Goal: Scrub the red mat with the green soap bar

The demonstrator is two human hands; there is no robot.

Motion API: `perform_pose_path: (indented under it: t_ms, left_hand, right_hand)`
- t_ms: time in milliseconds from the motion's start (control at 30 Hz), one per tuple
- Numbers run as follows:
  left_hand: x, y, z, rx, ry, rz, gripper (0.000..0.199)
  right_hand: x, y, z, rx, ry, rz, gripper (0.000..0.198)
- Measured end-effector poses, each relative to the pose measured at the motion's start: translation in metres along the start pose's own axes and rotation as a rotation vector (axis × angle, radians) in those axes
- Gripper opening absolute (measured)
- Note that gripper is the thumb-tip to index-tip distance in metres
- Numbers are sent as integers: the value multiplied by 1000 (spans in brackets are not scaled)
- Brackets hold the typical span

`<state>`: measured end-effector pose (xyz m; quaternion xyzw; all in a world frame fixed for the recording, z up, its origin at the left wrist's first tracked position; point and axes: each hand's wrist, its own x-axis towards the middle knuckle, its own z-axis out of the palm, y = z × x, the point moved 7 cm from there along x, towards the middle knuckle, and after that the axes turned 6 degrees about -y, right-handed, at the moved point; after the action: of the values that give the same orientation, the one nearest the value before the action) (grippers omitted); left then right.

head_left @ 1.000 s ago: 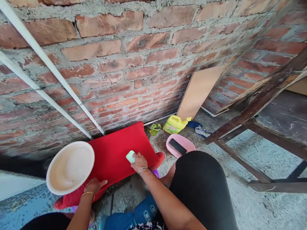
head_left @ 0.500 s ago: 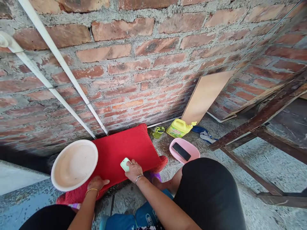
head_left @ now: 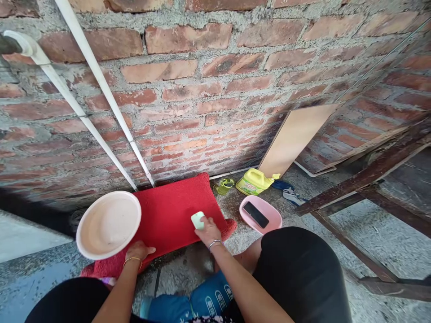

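A red mat (head_left: 171, 211) with a fuzzy edge lies spread out low in front of the brick wall. My right hand (head_left: 209, 231) is closed around a pale green, round-cornered scrub brush (head_left: 197, 220), held against the mat's right half. The brush's underside is hidden. My left hand (head_left: 139, 252) grips the mat near its front edge, thumb stretched to the right and the other fingers partly hidden. Just beyond that hand, a pale pink basin (head_left: 109, 224) sits on the mat's left end.
Right of the mat are a green cup (head_left: 224, 186), a yellow detergent jug (head_left: 254, 181) and a pink tray (head_left: 275, 218) holding a black phone (head_left: 256, 214). A board (head_left: 296, 137) leans on the wall. A wooden frame (head_left: 362, 181) stands at right; white pipes (head_left: 101, 85) run down the left.
My right hand has slid the brush to the right across the mat. My left hand keeps its place on the mat, and the view has shifted slightly.
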<state>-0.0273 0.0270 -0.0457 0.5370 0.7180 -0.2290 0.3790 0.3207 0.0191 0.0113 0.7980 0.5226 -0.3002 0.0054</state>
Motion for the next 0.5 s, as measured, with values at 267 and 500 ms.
perform_pose_path:
  t_ms: [267, 500]
  left_hand:
    - [-3, 3, 0, 35, -11, 10, 62]
    - [-9, 5, -3, 38, -22, 14, 62]
  right_hand:
    - [3, 53, -36, -20, 32, 214, 44]
    - [-4, 24, -40, -60, 70, -21, 56]
